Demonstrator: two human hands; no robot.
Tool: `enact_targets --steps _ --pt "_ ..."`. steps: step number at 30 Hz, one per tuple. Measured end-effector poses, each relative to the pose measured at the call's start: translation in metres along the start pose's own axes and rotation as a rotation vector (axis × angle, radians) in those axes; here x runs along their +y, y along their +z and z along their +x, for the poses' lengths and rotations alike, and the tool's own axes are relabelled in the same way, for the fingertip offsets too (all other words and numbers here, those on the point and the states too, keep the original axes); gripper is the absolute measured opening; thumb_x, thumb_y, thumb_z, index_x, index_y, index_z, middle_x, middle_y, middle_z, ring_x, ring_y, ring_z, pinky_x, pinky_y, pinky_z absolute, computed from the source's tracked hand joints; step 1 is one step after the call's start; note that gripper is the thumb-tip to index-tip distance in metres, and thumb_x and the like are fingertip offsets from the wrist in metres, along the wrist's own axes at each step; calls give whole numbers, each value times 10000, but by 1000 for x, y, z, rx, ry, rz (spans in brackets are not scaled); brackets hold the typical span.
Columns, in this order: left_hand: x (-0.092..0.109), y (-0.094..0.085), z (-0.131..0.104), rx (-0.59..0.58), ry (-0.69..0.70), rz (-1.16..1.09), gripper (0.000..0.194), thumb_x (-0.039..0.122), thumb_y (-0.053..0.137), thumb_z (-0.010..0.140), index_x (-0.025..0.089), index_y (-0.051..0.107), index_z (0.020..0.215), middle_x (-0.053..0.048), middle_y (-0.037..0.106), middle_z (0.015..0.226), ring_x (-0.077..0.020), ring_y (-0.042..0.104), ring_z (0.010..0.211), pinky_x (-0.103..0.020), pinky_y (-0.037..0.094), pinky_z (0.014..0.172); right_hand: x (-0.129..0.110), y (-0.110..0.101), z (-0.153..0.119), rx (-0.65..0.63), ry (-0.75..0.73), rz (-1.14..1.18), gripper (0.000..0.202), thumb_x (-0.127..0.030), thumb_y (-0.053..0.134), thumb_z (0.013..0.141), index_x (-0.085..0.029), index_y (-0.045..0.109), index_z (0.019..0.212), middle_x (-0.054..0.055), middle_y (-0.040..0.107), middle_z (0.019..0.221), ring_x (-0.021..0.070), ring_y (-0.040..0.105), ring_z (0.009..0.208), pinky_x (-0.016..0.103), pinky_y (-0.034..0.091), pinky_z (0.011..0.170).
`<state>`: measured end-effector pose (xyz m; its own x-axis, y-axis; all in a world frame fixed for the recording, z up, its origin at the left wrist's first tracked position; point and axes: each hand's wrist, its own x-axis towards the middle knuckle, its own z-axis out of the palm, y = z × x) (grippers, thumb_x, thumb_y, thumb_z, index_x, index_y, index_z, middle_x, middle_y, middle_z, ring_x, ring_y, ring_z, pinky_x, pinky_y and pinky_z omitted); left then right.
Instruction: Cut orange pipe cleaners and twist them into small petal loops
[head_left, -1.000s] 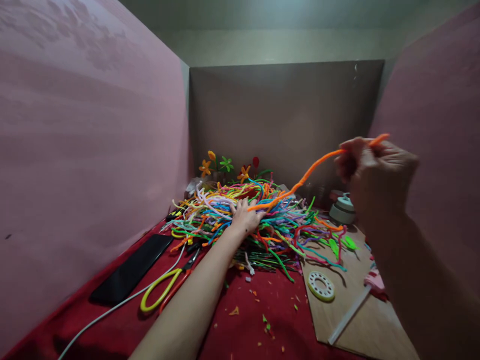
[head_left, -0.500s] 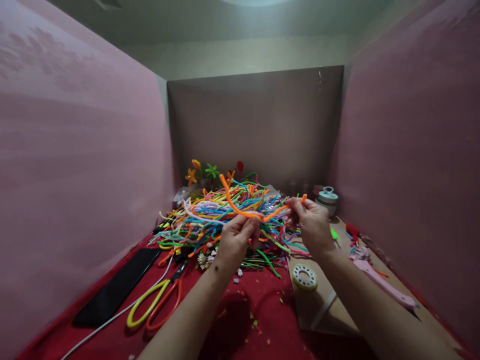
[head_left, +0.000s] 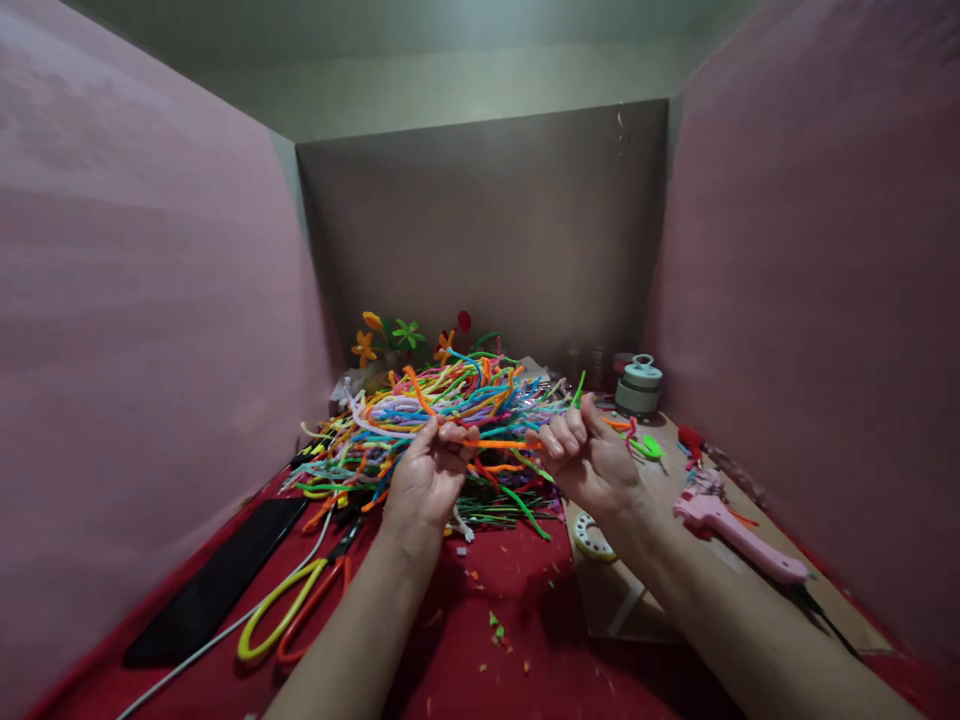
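Observation:
An orange pipe cleaner is stretched nearly level between my two hands. My left hand is closed on it, palm turned up, and one orange end rises beyond the thumb. On the other side, my right hand has its fingers curled around the pipe cleaner, with the thumb pointing up. Directly behind both hands lies a heaped pile of pipe cleaners in many colours. Parts of the orange one are hidden by my fingers.
Yellow-and-orange-handled scissors and a black phone-like slab lie on the left. On the right are a white ring with holes, a pink glue gun and a grey-green canister. Pipe-cleaner flowers stand at the back.
My hands have turned over and wrapped further around the orange pipe cleaner. Its middle, bent before, is now pulled straight. The view has shifted slightly.

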<state>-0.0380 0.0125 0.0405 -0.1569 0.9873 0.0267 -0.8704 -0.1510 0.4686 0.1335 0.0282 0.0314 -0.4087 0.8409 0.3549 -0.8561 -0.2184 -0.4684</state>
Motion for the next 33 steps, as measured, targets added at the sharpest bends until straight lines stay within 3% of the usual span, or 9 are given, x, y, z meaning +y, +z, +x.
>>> enact_targets --steps 3,8,14,20,23,26,28,30,33 --pt "9 -2 0 -28 -4 -31 310 102 304 903 154 383 608 59 372 491 -38 391 409 -170 382 445 3 4 -4 35 27 2 531 -474 387 872 -173 352 436 -41 373 400 90 364 411 264 429 584" --pt "18 -7 1 -49 129 17 227 85 380 874 158 386 659 73 348 516 -35 357 401 -174 320 415 2 7 -6 95 45 -18 558 -497 353 879 -175 274 430 -45 290 381 93 271 395 266 374 554" --pt "35 -9 1 -70 136 -42 273 60 310 893 164 346 644 85 310 479 -25 303 370 -161 274 388 1 6 -8 76 22 -112 558 -489 380 872 -177 219 438 -55 238 388 90 176 390 265 297 492" --pt "44 -9 -3 -107 188 5 312 78 285 908 165 359 618 95 244 422 -37 225 320 -180 213 324 2 5 -6 33 59 -32 557 -457 342 894 -174 186 440 -52 212 366 92 135 376 255 243 452" --pt "47 -12 1 -103 259 18 271 96 301 905 145 446 681 70 386 459 -40 389 375 -162 373 405 1 4 -4 76 24 -1 547 -450 341 895 -174 188 448 -54 210 375 92 127 384 251 243 451" --pt "42 -17 7 -7 291 72 243 119 316 895 116 529 780 -35 594 679 -109 609 663 -268 525 664 -2 3 -3 134 -73 -8 541 -455 367 885 -175 180 462 -57 210 393 90 141 396 246 257 455" --pt "33 -19 8 66 190 208 211 43 362 839 91 563 797 -76 624 747 -137 632 730 -290 533 701 -5 2 -2 159 -117 -15 538 -449 376 884 -173 169 470 -57 212 399 87 152 399 242 265 457" --pt "20 -20 4 64 2 406 191 -37 446 741 83 586 791 -62 619 699 -122 620 635 -253 526 617 -7 2 -2 175 -128 3 534 -437 372 888 -171 160 477 -55 217 401 83 165 401 236 273 461" --pt "-1 -16 -12 -213 -189 706 277 32 629 660 117 611 923 -43 631 717 -110 587 570 -216 479 521 -7 1 -2 190 -133 13 527 -434 363 891 -172 164 479 -54 218 410 80 191 401 236 284 466"
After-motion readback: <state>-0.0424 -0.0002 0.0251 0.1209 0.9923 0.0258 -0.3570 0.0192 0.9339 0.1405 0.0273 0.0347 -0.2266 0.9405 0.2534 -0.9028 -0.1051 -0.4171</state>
